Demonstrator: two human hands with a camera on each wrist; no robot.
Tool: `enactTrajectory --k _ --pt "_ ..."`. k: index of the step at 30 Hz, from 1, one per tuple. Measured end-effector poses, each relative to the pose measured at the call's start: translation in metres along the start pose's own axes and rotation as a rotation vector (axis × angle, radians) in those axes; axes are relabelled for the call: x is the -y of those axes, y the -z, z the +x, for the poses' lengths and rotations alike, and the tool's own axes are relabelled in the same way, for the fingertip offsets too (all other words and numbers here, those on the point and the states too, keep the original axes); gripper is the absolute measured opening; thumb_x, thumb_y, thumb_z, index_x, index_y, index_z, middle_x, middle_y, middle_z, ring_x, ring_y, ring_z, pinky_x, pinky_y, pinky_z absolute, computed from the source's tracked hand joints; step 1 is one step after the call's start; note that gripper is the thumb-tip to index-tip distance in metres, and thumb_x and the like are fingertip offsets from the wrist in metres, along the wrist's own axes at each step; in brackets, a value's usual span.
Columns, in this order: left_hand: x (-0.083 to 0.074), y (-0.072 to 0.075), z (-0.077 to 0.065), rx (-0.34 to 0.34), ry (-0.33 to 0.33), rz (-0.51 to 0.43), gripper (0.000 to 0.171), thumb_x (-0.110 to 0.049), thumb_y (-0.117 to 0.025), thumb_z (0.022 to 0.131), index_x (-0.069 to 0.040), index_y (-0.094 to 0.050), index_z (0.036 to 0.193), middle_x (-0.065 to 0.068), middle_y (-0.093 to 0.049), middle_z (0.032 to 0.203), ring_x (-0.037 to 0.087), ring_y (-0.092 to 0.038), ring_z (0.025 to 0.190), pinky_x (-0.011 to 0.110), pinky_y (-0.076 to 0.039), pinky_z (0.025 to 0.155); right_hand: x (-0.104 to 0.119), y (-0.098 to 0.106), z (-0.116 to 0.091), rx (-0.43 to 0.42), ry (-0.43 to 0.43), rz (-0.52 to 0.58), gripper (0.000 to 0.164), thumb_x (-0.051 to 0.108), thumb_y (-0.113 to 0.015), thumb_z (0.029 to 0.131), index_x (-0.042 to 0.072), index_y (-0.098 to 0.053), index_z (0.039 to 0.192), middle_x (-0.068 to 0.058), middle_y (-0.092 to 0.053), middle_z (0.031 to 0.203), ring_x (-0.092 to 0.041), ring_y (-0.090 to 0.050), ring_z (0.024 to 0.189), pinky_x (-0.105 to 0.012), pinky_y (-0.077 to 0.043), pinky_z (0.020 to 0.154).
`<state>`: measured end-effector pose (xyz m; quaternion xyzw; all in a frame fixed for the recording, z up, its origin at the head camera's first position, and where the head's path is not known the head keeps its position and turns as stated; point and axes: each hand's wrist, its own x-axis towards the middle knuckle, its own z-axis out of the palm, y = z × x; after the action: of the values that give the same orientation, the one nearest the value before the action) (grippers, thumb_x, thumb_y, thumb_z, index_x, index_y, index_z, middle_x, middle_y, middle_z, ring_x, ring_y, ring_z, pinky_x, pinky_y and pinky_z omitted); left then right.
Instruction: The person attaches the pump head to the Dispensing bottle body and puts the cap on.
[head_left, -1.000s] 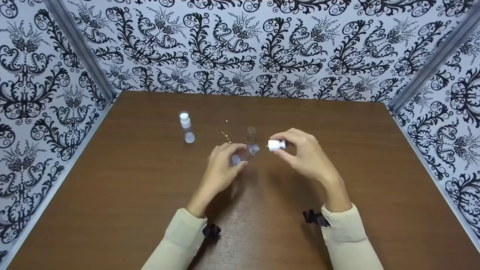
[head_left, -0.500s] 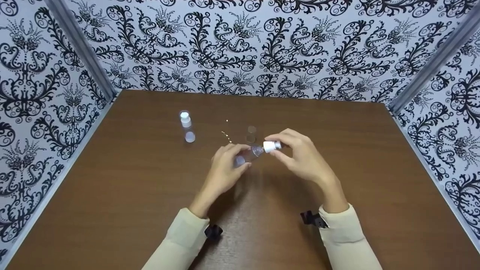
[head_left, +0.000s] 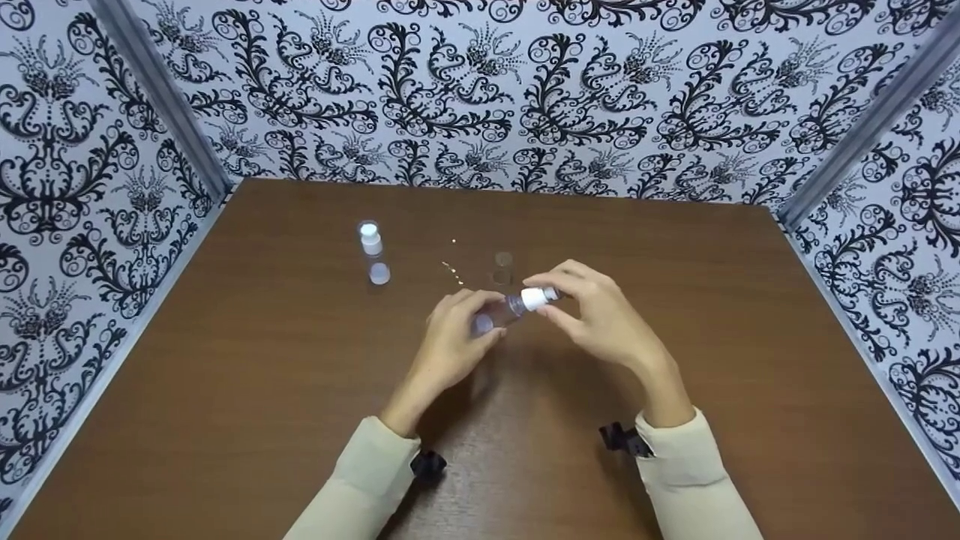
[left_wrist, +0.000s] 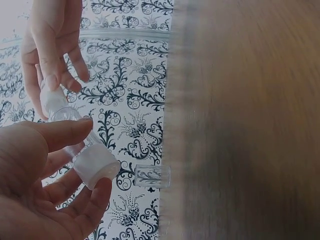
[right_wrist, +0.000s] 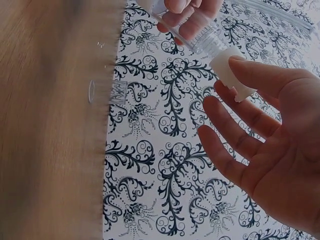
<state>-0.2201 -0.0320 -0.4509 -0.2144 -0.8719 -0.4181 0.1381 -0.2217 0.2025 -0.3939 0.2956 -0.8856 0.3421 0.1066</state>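
Table, one: brown, wood-grained, flat-topped (head_left: pixel 300 390); it lay beneath both my hands.

Left hand, mine (head_left: pixel 454 330): in a narrow grip, thumb and fingers curled round the clear cylindrical plastic bottle (head_left: pixel 502 312).

Right hand, mine (head_left: pixel 600 315): thumb and fingertip pinched the white plastic pump top (head_left: pixel 535 299); the other fingers stood loosely spread.

Second bottle, clear plastic with a white pump (head_left: pixel 374 256): it stood on the far half of the table, well to the left of my hands.

Held bottle: tilted above the table, its body within my left hand; its ribbed clear neck (right_wrist: pixel 212 46) pointed toward my right.

Clear cylindrical cap (head_left: pixel 503 268): it stood on the table, just beyond the held bottle.

Pump top: between my right fingertips, in line with the neck and meeting it. I judged the step in hand to be seating pump on bottle. The next move, I reckoned, called for a steady left grip while my right pressed or turned the pump straight home. Whether any thread had caught, I could not tell.

Pale gold specks (head_left: pixel 454 271): near the cap, flecks or light unclear.
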Motion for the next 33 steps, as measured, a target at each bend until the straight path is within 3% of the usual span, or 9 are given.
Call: enactTrajectory --k 9,14,25,33 --pt "0.0006 0.0003 -0.0002 0.008 0.001 0.007 0.039 -0.012 -0.09 0.085 -0.012 -0.076 0.122 0.008 -0.075 0.113 0.029 -0.066 0.102 0.048 -0.051 0.091 0.0 -0.0024 0.0027 -0.017 0.017 0.039 0.02 0.01 -0.08 0.096 0.011 -0.073 0.115 0.004 -0.069 0.108 -0.011 -0.063 0.099 -0.037 -0.056 0.091" --pt "-0.0001 0.0004 0.0 0.01 -0.006 0.008 0.04 -0.012 -0.09 0.085 -0.012 -0.076 0.122 0.008 -0.075 0.112 0.028 -0.065 0.102 0.047 -0.051 0.091 -0.0006 -0.0034 0.0026 -0.029 0.045 0.034 0.021 0.009 -0.08 0.095 0.011 -0.075 0.116 0.004 -0.07 0.108 -0.011 -0.064 0.1 -0.043 -0.057 0.092" --pt "-0.0021 -0.0002 -0.0005 0.013 -0.009 0.011 0.038 -0.014 -0.089 0.086 -0.012 -0.076 0.122 0.005 -0.074 0.11 0.026 -0.064 0.1 0.045 -0.05 0.09 -0.0001 -0.0045 0.0021 -0.03 0.056 0.036 0.022 0.008 -0.081 0.094 0.014 -0.076 0.115 0.006 -0.071 0.108 -0.01 -0.064 0.099 -0.041 -0.057 0.091" --pt "-0.0033 0.0001 -0.0007 0.016 -0.009 0.002 0.038 -0.012 -0.089 0.085 -0.011 -0.076 0.121 0.006 -0.074 0.11 0.027 -0.065 0.101 0.047 -0.05 0.09 0.0011 -0.0055 0.0014 -0.021 0.007 0.022 0.019 0.016 -0.082 0.095 0.015 -0.077 0.113 0.007 -0.069 0.104 -0.011 -0.064 0.095 -0.035 -0.056 0.087"
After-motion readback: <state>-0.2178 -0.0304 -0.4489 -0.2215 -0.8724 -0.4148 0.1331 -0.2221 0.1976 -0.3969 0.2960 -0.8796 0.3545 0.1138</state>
